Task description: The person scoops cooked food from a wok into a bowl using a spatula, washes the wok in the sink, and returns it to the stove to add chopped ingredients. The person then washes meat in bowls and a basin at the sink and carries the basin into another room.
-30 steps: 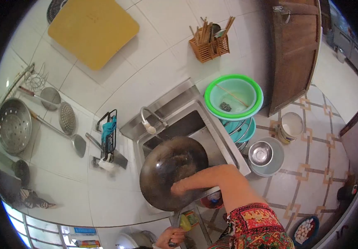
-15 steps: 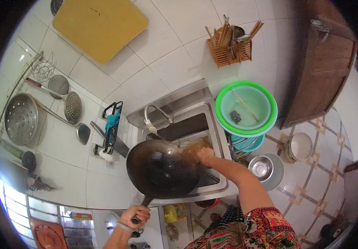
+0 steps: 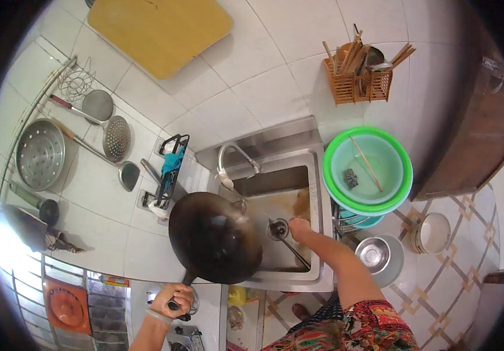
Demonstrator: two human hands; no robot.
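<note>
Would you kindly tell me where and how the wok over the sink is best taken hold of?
Probably by the handle, coming from the person's own side with the left hand, which already grips it. The handle juts from the rim of the wok toward the person and is narrow enough for fingers to wrap, while the bowl is broad and rounded.

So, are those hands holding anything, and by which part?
The left hand holds the wok by its handle. Whether the right hand, over the sink, grips anything cannot be told.
</note>
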